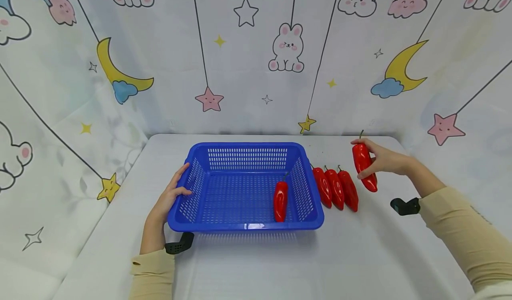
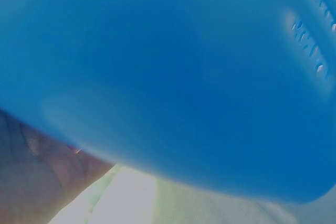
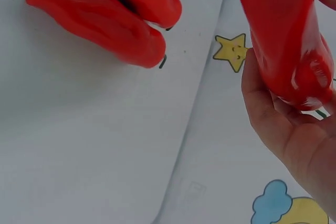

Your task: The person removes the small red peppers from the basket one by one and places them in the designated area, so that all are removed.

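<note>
L fingers (image 1: 181, 174): hooked on basket (image 1: 216, 226) at its L rim w/ our L hand (image 1: 166, 200); wrist view's mostly blue blur, so can't tell how firm.
Basket: upright on table (image 1: 248, 269). Could tip or skid if we press the rim hard or lean on it.
Inside pepper (image 1: 281, 202): lies nr R wall, stem away from us. Might get knocked if smth drops on it.
Row peppers (image 1: 335, 189): 3, side by side, just R of basket; can't tell if the nearest touches it. An R-ward skid would prob. shove them.
R fingers (image 3: 262, 106): clamped round held pepper (image 1: 362, 158); our R hand (image 1: 386, 160) has it stem up, a bit tilted, beyond the row's R end. Looks slick, so a loose pinch may drop it; swing too low & we'd clip the row.
Backdrop (image 1: 248, 60): cartoon-print cloth, behind table.
</note>
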Demonstrator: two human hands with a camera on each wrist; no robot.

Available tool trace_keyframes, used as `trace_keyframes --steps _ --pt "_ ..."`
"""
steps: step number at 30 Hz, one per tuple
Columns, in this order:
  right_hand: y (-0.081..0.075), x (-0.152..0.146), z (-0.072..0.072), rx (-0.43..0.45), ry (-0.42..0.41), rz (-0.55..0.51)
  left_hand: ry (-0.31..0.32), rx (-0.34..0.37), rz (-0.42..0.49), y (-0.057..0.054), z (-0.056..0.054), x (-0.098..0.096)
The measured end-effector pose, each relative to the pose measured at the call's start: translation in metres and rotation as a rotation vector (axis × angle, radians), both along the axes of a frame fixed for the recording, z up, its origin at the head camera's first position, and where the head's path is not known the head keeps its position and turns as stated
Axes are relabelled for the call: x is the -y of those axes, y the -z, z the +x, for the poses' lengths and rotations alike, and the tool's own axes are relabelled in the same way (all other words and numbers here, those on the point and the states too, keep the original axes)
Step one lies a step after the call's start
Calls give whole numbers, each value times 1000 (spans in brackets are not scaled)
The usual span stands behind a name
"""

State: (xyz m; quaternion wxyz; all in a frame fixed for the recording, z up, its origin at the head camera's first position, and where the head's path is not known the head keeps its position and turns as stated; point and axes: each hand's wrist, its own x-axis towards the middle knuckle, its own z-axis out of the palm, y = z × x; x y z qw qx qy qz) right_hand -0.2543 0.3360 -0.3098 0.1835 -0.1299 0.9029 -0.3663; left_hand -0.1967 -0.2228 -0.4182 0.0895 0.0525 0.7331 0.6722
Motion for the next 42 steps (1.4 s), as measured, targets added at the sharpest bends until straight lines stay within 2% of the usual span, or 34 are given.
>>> trace_keyframes --steps 8,27,33,42 --pt "14 -7 -4 17 25 51 -2 2 -3 0 0 0" --pt "35 -19 -4 100 51 55 4 -11 0 1 0 0" --pt "47 -19 -5 121 51 64 7 -11 2 1 -1 0" --pt "69 -18 -7 200 54 71 5 -1 -12 1 -1 1"
